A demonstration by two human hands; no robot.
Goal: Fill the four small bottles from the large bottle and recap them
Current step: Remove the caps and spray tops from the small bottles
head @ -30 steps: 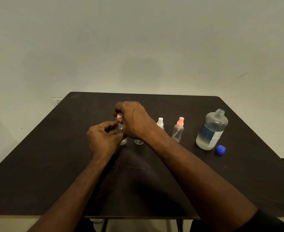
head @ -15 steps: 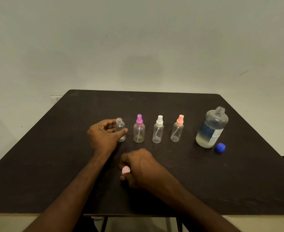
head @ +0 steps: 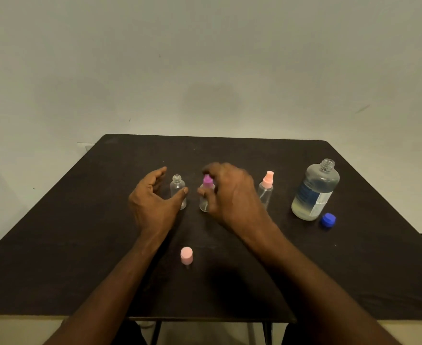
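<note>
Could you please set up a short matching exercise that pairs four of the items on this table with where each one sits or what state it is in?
Items:
1. pink cap
2. blue cap
3. large bottle
4. purple-topped bottle

Descriptions:
A. stands open, partly filled
B. lies by the large bottle's base
C. stands alone near the table's front edge
D. the right hand is closing around it

Pairs: 1-C, 2-B, 3-A, 4-D

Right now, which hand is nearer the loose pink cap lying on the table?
Left. The left hand is just beyond the pink cap, beside the uncapped small bottle; the right hand is farther off, at the purple-capped bottle.
</note>
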